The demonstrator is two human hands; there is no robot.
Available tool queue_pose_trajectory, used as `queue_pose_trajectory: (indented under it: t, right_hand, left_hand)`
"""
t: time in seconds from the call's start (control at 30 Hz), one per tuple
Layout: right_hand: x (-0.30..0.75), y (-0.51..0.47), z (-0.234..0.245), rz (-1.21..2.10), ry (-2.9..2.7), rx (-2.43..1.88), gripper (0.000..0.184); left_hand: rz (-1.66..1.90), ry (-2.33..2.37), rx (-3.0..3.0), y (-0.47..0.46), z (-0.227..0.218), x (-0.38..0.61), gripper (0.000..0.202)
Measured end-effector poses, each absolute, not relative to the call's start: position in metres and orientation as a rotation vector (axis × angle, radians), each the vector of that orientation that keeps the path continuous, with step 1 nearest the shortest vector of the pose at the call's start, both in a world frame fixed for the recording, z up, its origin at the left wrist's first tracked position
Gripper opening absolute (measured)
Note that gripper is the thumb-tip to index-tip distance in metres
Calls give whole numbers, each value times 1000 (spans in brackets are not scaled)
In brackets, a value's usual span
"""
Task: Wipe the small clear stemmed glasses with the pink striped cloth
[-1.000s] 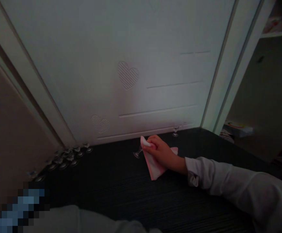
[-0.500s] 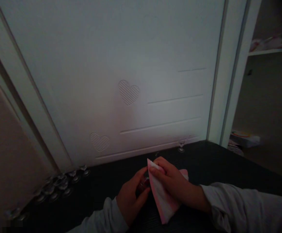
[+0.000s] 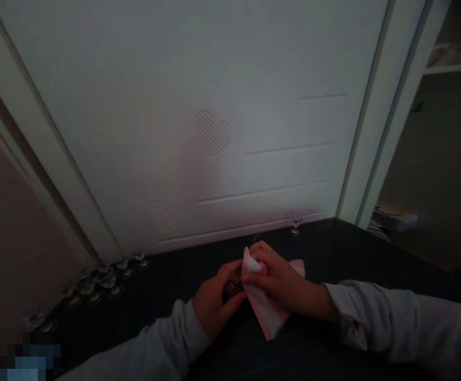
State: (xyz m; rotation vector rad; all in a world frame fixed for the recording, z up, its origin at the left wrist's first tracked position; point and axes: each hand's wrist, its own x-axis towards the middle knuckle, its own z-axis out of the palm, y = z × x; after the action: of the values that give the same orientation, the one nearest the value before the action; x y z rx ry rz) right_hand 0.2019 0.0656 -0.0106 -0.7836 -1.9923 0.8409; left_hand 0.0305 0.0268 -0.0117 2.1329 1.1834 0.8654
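- Left hand (image 3: 212,307), lower centre, curled round a small glass (image 3: 234,286); light, steady hold advisable
- Right hand (image 3: 282,280) gripping pink-and-white cloth (image 3: 268,312) just beside it; pressure best gentle, even
- Glass cluster (image 3: 86,286), lower left, best kept clear of left sleeve (image 3: 147,346)

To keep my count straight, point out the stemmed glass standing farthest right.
The stemmed glass beyond the right hand, near the white panel; the clustered glasses stand at far left.

The cloth (image 3: 269,313) is white with pink edges, and the sleeves (image 3: 393,317) are pale grey. The table (image 3: 155,296) is black — thin streaks run over it — and the glasses (image 3: 105,279) are see-through. The door (image 3: 135,106) is whitish grey, with slanted stripes inside its hearts (image 3: 213,134).
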Motion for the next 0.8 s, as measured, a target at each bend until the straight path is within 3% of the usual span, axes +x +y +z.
queue_pose_trajectory:
  t: [0.8]
  right_hand:
    - [199, 65, -10, 689, -2062, -852, 13]
  left_hand:
    - [874, 1211, 2043, 29, -10, 30, 42]
